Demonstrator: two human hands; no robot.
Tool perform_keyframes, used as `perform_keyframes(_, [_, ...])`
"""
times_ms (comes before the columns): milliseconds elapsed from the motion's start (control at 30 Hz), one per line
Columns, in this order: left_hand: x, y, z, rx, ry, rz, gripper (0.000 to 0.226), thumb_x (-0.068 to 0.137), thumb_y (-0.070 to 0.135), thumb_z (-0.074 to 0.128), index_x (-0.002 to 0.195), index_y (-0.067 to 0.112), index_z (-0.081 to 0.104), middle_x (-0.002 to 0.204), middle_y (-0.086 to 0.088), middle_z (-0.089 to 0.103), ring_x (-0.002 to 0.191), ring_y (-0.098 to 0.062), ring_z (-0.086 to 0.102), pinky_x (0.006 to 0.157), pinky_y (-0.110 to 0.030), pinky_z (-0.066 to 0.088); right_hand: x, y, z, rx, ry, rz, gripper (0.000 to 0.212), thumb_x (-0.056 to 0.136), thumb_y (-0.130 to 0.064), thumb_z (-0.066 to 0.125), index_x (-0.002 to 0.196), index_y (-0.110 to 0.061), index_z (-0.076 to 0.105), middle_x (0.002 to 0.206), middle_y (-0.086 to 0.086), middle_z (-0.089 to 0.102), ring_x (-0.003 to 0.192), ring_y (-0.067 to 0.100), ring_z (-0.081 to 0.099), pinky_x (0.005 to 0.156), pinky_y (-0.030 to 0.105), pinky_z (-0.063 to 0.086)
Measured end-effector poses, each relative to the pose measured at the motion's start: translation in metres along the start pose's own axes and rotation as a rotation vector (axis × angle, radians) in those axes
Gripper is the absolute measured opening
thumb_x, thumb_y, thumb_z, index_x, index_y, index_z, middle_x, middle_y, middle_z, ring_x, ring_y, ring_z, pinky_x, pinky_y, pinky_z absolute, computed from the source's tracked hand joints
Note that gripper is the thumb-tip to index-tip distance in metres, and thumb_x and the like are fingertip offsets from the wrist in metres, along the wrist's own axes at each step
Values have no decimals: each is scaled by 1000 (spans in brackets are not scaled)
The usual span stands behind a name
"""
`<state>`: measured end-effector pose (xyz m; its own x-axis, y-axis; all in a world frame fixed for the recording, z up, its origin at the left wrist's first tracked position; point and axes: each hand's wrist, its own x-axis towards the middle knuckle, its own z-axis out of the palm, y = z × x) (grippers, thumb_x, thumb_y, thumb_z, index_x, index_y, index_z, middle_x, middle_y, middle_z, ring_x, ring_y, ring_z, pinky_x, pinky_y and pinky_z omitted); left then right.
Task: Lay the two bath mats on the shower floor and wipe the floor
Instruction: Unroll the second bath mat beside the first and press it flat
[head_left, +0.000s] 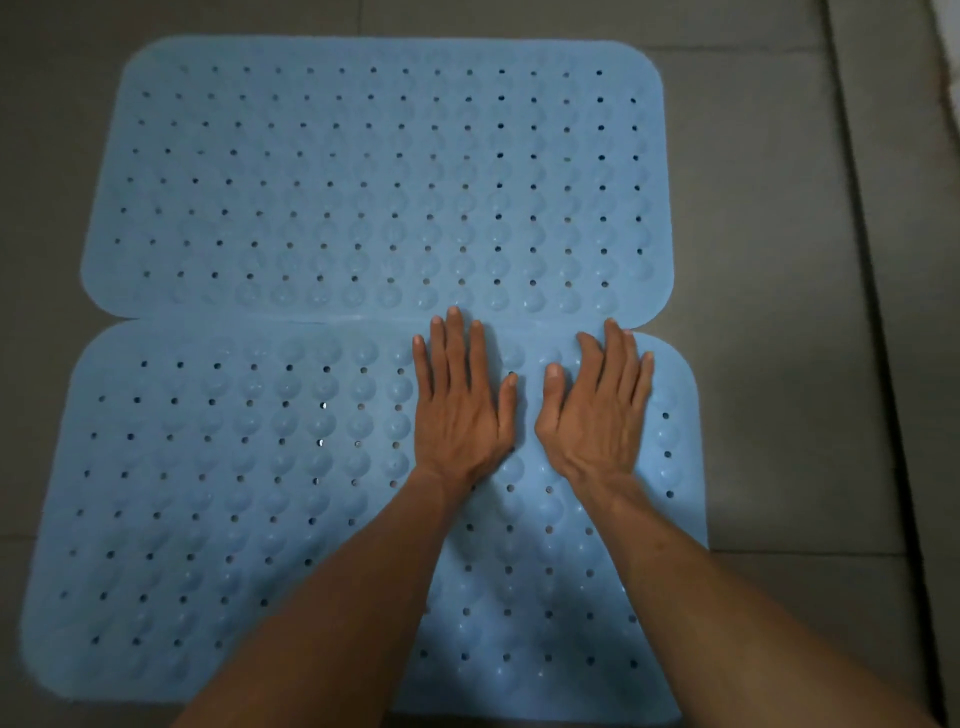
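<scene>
Grey tiled floor (779, 260) fills the head view, with pale grout lines crossing it and a long straight seam running down its right side. Two light blue bath mats lie flat on it, one beyond the other, their long edges meeting along a line across the middle of the view. The far mat (363, 171) sits toward the top edge of the floor area in view, its rounded corners all showing. The near mat (208, 493) lies closer to the person and runs out of view at the bottom; its far long edge touches or slightly overlaps the far mat's near edge, and which of the two cannot be told. Both mats are dotted with rows of small drain holes and round suction-cup bumps.

Bare forearms reach in from the bottom edge. The left hand (460, 400) rests palm down on the near mat, fingers straight and together, the fingertips reaching the seam between the mats. The right hand (597, 410) lies palm down just beside it, near the mat's far right corner, fingers extended and slightly spread. Neither hand grasps anything; both are flat and pressed on the mat's surface.
</scene>
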<state>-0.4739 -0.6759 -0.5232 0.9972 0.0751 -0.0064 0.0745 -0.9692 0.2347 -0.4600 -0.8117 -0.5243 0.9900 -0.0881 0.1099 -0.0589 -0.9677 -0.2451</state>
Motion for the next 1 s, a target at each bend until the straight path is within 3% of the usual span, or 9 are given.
perform_keyframes(167, [9,0,0,49,-51,5,70,98,45,27,153,3,12,160,-21,1,149,-33,-3,118,-57,1,4,1,8,-43,40,-20,48,101,-41,39,135,-11,54,152,13,43,146,32,33,118,57,20])
perform_keyframes(500, [6,-3,1,-16,-100,15,67,99,44,21,152,4,14,160,-22,0,149,-32,-5,118,-56,1,1,2,7,-30,6,-8,48,100,-42,38,137,-14,49,154,9,39,147,29,27,120,54,15])
perform_keyframes(633, [0,-6,-2,-92,-90,36,62,100,40,20,148,3,28,158,-22,16,149,-33,7,119,-54,5,-1,4,10,9,44,-8,46,99,-40,39,136,-15,49,153,8,40,146,28,29,121,52,14])
perform_keyframes(767, [-13,-20,-11,-286,40,64,52,99,31,34,139,-1,43,150,-23,35,143,-35,26,119,-50,14,-3,3,7,30,43,-3,46,98,-41,36,136,-18,49,153,5,40,146,26,30,122,50,14])
perform_keyframes(1000, [-86,-104,-23,-84,68,29,58,100,36,26,145,0,33,155,-23,26,146,-35,19,121,-49,10,-28,-11,-4,-25,24,35,54,101,-43,26,139,-11,48,155,15,38,145,31,29,122,50,14])
